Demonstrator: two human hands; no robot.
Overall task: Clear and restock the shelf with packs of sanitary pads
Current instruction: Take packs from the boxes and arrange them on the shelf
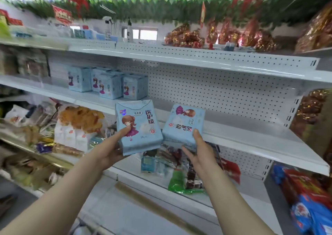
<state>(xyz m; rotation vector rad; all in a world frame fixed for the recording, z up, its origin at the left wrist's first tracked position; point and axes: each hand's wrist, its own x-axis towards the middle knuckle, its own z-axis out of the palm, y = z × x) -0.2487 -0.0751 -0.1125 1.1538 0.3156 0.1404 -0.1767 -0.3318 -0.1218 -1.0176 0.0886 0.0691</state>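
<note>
Shop aisle, white pegboard shelf (233,127) mostly bare; four packs (107,85) standing at 10 o'clock. Left hand (111,148) gripping upright pack (138,127); right hand (199,153) pinching inverted pack (183,125). Risks: thumb-only hold slipping, upside-down facing.

Shelf (233,137): white painted metal, smooth, slight sheen
Back panel (206,91): perforated white metal, matt
Held packs (138,127): pale blue plastic film, soft gloss
Lower-centre green packet (177,181): shiny crinkled plastic
Upper-right wrappers (185,37): glittery foil
</note>
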